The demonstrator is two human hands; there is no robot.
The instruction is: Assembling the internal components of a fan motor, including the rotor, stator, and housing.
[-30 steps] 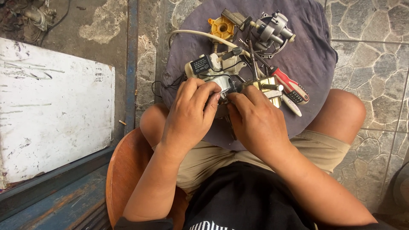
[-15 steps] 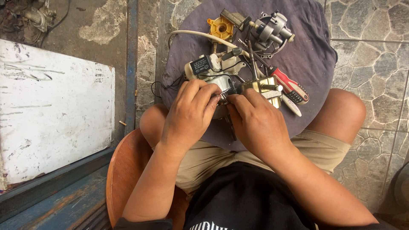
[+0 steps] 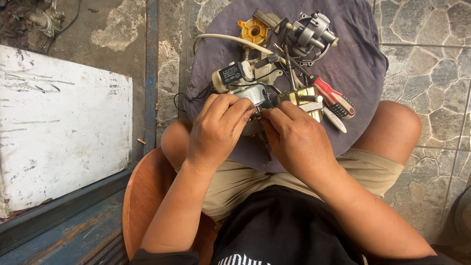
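My left hand (image 3: 216,130) and my right hand (image 3: 294,140) are closed together over a small metal motor part (image 3: 252,95) with thin black wires, at the near edge of a dark grey cloth (image 3: 358,64). Fingertips of both hands pinch something small between them; what it is stays hidden. A brass-coloured motor piece (image 3: 304,98) lies right behind my right hand. A red-and-black handled screwdriver (image 3: 331,95) rests beside it.
On the cloth farther back lie a yellow plastic gear (image 3: 252,30), a grey metal motor housing (image 3: 314,32), a black capacitor block (image 3: 233,73) and a cream cable (image 3: 230,39). A white scuffed board (image 3: 59,127) is at left. I sit on a wooden stool (image 3: 147,206) over stone paving (image 3: 431,59).
Both hands stay on the motor part; the fingers have shifted only slightly.
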